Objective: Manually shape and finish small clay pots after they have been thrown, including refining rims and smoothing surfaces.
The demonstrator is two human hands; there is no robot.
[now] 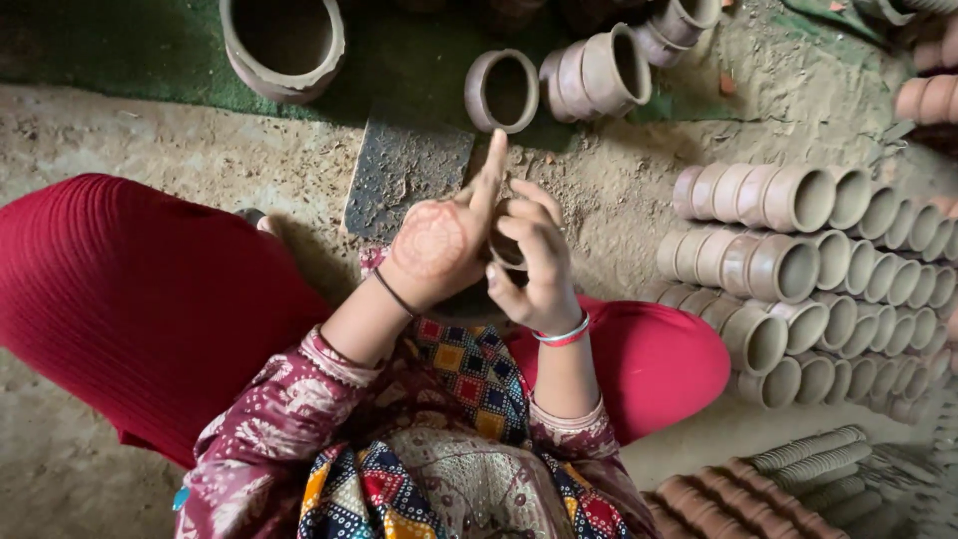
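Cradling small clay cup [507, 248], both hands

Soft even daylight, faint shadows on ground; sharp centre, wide-angle bending at edges, no glare.

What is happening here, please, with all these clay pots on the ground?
A person sits on the dirt floor and holds a small clay cup between both hands. The left hand rests against its side with the forefinger pointing up, and the right hand wraps around it from the other side. To the person's right, rows of similar cups lie on their sides, nested together. Ahead lie a flat dark slab, a single small pot and a larger pot.
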